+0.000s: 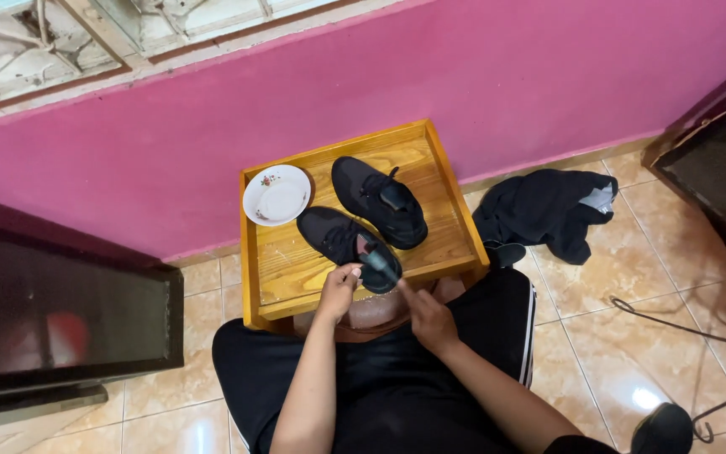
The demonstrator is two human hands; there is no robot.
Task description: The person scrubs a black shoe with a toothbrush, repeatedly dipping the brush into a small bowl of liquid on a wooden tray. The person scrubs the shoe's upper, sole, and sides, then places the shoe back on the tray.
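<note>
Seated person works on a black shoe over a wooden tray

A honey-coloured wooden tray with raised rim (pixel 447 181) holds a round white floral-edged plate (pixel 276 195) at its 10 o'clock corner, a black lace-up fabric shoe (pixel 379 201) at centre, and a second black fabric shoe (pixel 348 245) toward 6 o'clock. The left hand (pixel 339 291) pinches that nearer shoe's heel end; the right hand (pixel 427 318), at the shoe's 4 o'clock, grips a small dark brush (pixel 377 261) against it. Dark crumpled clothing (pixel 548 214) lies on tiles at the tray's 3 o'clock.
</note>
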